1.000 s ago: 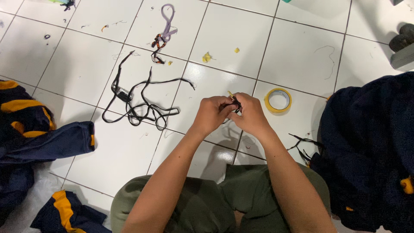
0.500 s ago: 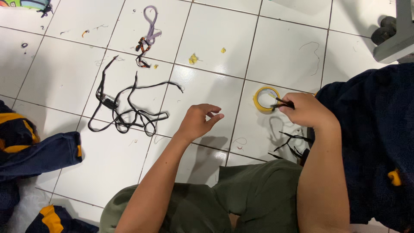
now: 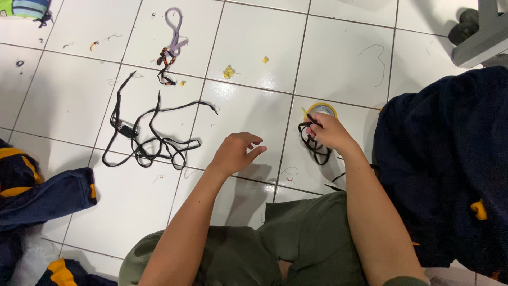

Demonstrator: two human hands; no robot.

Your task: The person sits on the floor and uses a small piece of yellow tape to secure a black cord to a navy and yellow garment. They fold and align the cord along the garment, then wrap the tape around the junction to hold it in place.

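My right hand (image 3: 330,132) pinches a black cord (image 3: 313,145), which hangs in loops from my fingers down to the white tile floor. Just beyond that hand lies a yellow tape roll (image 3: 320,109), partly hidden by it. My left hand (image 3: 236,152) hovers over the tiles with its fingers loosely curled and apart, holding nothing. A tangle of black cords (image 3: 144,140) lies on the floor to the left of my left hand. My legs in olive trousers (image 3: 275,249) fill the bottom of the view.
A dark navy garment (image 3: 444,159) is piled at the right. Navy and yellow cloth (image 3: 39,196) lies at the left. A purple strap (image 3: 173,32) with a small dark cord piece rests farther away. Yellow scraps (image 3: 228,71) dot the tiles. A grey stand with a caster (image 3: 479,32) is at the top right.
My hands, joined on a cord a second ago, have parted. My right hand carried the black cord to the right by the tape roll. My left hand let go and stays open.
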